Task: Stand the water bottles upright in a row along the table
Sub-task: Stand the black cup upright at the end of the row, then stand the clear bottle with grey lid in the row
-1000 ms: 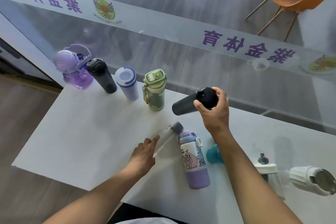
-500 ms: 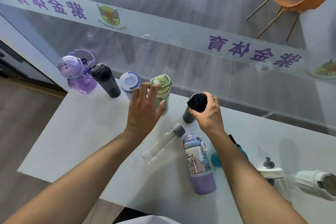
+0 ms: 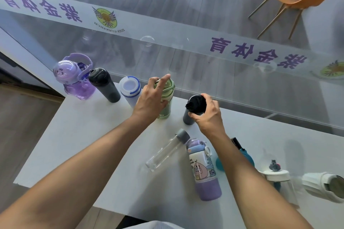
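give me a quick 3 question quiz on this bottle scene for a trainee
1. True or false: the clear bottle with the grey cap is standing upright.
2. Which bottle is the left hand on?
A. the purple bottle
B. the green bottle
C. the cartoon bottle
3. Fill in: the right hand grips the dark bottle at its ____.

Key
1. False, it lies on its side on the table.
2. B
3. Cap, with the bottle upright to the right of the green one.
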